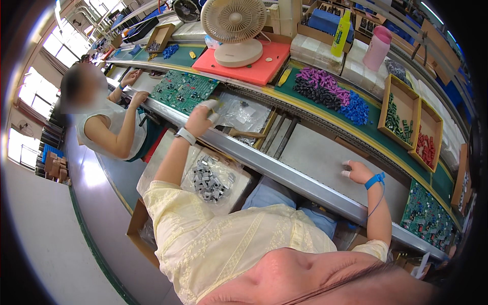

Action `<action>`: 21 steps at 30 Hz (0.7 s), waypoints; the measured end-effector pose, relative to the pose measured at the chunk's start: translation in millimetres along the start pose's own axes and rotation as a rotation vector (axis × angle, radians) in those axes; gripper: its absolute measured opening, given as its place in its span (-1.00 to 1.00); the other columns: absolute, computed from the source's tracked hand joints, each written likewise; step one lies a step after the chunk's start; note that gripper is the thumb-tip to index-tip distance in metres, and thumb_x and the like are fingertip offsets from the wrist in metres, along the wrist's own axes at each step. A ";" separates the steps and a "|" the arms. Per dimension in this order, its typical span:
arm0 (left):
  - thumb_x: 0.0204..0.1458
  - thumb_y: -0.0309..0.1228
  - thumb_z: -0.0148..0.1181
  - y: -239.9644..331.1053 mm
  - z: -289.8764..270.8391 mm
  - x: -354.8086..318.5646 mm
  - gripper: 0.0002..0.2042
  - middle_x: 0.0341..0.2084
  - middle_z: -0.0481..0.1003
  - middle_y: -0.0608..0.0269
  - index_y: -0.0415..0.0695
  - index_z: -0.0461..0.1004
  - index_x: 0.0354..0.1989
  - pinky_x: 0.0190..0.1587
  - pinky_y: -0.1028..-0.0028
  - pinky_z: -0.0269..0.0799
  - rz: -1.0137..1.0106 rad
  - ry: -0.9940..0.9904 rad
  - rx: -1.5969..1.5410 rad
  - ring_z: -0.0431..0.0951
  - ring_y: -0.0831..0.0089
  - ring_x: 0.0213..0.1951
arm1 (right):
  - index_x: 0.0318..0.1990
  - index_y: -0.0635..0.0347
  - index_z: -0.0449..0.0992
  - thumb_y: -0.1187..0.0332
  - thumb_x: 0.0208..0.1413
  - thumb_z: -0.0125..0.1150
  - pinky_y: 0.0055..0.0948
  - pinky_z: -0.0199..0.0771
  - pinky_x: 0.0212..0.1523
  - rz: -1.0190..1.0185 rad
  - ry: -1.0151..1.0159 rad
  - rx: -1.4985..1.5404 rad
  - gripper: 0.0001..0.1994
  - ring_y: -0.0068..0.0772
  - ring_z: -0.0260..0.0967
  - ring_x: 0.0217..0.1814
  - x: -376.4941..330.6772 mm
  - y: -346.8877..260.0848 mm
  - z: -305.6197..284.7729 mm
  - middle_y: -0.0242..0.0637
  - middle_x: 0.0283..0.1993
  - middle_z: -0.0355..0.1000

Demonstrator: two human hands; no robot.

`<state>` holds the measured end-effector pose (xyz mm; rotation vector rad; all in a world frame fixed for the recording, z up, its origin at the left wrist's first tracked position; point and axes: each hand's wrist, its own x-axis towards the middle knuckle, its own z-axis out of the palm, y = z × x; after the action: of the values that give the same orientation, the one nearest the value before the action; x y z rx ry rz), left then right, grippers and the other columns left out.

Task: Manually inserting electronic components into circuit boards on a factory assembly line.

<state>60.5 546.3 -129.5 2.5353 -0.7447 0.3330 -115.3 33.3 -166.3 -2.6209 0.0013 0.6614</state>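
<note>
My left hand [200,121] is at the near right corner of a green circuit board [184,91] full of small parts. White covers sit on its fingertips, and its fingers are stretched out and apart. Whether they touch the board's edge, I cannot tell. My right hand [361,173], with a blue strap at the wrist, hovers over a grey metal plate [317,155] between the rails. Its covered fingertips are apart with nothing between them. Another green circuit board [428,216] lies farther right on the line.
Across the line lie purple, black and blue parts [354,109], beside boxes of green [399,119] and red parts [426,147]. A fan [238,53] stands on a red pad. Bagged grey parts [209,180] lie beside my lap. A co-worker [109,119] sits at left.
</note>
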 end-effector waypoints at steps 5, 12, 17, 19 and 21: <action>-0.15 -0.55 0.01 -99.5 -20.0 -5.8 -0.58 -0.18 0.41 -0.11 -0.21 0.34 -0.01 -0.01 0.26 0.27 -0.305 0.248 0.203 0.39 0.03 -0.09 | -0.01 0.21 0.37 0.17 -0.05 0.16 -0.26 0.29 0.00 -0.007 0.004 0.004 -0.55 -0.02 0.32 -0.03 1.7 2.8 0.5 0.00 -0.09 0.39; -0.11 -0.43 -0.08 -188.2 -32.9 2.0 -0.53 -0.12 0.42 0.03 0.04 0.26 0.10 -0.05 0.24 0.30 -0.701 0.002 0.504 0.43 0.14 -0.09 | -0.01 0.26 0.37 0.18 -0.05 0.16 -0.27 0.29 0.01 0.013 -0.001 0.052 -0.54 -0.04 0.32 0.00 3.5 1.0 -0.2 0.00 -0.07 0.39; -0.10 -0.43 -0.08 -167.7 -12.2 16.3 -0.52 -0.12 0.44 0.14 0.08 0.24 0.11 -0.02 0.24 0.27 -0.552 -0.058 0.524 0.43 0.16 -0.08 | -0.01 0.27 0.36 0.22 -0.04 0.18 -0.31 0.30 0.00 0.099 0.010 0.063 -0.55 -0.07 0.33 -0.01 -0.9 4.0 -0.5 -0.01 -0.06 0.38; -0.10 -0.43 -0.07 -159.4 -6.1 19.8 -0.51 -0.12 0.45 0.17 0.09 0.24 0.11 0.00 0.24 0.26 -0.515 -0.090 0.528 0.43 0.17 -0.08 | -0.04 0.25 0.38 0.18 -0.06 0.15 -0.25 0.30 -0.02 0.030 0.056 0.028 -0.55 -0.01 0.32 -0.03 -0.2 16.4 4.9 0.02 -0.09 0.38; -0.10 -0.44 -0.05 -169.5 -7.0 13.7 -0.50 -0.14 0.46 0.14 0.09 0.23 0.12 -0.02 0.25 0.28 -0.512 -0.051 0.352 0.43 0.15 -0.08 | -0.06 0.24 0.39 0.17 -0.07 0.15 -0.22 0.31 -0.05 -0.035 0.078 0.007 -0.57 0.01 0.32 -0.05 4.6 21.4 7.1 0.03 -0.12 0.39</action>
<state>166.1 669.2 -181.8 2.9537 -0.0318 0.2379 -116.6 17.3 -182.8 -2.6323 -0.0190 0.5462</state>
